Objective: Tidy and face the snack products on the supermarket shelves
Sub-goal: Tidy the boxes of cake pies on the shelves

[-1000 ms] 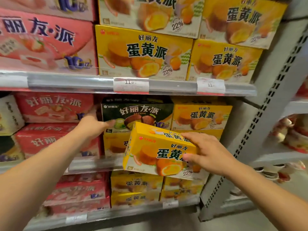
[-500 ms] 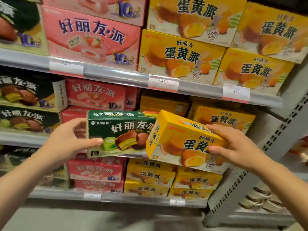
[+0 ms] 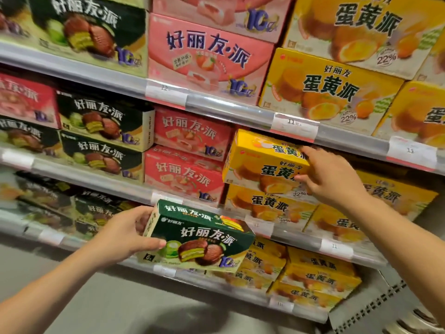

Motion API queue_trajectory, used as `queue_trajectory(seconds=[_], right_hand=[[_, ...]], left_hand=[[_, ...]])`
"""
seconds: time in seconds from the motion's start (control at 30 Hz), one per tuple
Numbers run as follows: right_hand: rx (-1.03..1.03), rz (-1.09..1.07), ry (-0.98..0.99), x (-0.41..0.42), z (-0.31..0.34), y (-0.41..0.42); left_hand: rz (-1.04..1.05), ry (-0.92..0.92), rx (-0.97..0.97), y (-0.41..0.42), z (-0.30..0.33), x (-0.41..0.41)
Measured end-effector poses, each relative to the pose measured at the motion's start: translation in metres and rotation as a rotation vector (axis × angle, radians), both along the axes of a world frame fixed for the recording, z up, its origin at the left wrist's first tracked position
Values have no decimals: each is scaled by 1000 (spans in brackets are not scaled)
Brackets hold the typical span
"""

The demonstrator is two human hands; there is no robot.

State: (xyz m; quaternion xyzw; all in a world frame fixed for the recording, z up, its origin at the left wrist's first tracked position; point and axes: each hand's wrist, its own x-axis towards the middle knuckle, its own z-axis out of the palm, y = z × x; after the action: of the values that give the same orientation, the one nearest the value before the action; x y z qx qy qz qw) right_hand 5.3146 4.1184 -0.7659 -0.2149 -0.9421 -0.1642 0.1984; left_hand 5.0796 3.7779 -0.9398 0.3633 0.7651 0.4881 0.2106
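My left hand (image 3: 125,233) grips the left end of a dark green pie box (image 3: 199,237) and holds it in the air in front of the shelves. My right hand (image 3: 330,177) grips the right end of a yellow egg-yolk pie box (image 3: 262,162), which sits tilted on top of another yellow box (image 3: 267,208) in the middle shelf, just under the shelf rail above. Pink strawberry pie boxes (image 3: 190,153) stand directly left of it.
Green boxes (image 3: 101,138) fill the middle shelf's left side. The top shelf carries large green, pink (image 3: 207,59) and yellow (image 3: 325,90) boxes. More yellow boxes (image 3: 315,278) lie on the lowest shelf. Price tags line the grey rails (image 3: 228,109). A perforated upright (image 3: 385,307) stands at bottom right.
My right hand has lifted the yellow box up into the middle shelf. My left hand has carried the green box lower and away from the shelf. The view has shifted left.
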Motion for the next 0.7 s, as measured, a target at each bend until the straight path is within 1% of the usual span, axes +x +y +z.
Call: queue_trajectory(seconds=[0.13, 0.33, 0.5, 0.7], right_hand=[[-96, -168, -46, -22, 0, 21], [-216, -273, -166, -34, -3, 40], [-392, -297, -194, -39, 5, 44], [-486, -277, -153, -40, 3, 42]], left_hand=[[18, 20, 20, 2, 1, 5], [55, 23, 33, 2, 0, 12], [69, -19, 31, 1, -5, 12], [139, -45, 79, 3, -5, 5]])
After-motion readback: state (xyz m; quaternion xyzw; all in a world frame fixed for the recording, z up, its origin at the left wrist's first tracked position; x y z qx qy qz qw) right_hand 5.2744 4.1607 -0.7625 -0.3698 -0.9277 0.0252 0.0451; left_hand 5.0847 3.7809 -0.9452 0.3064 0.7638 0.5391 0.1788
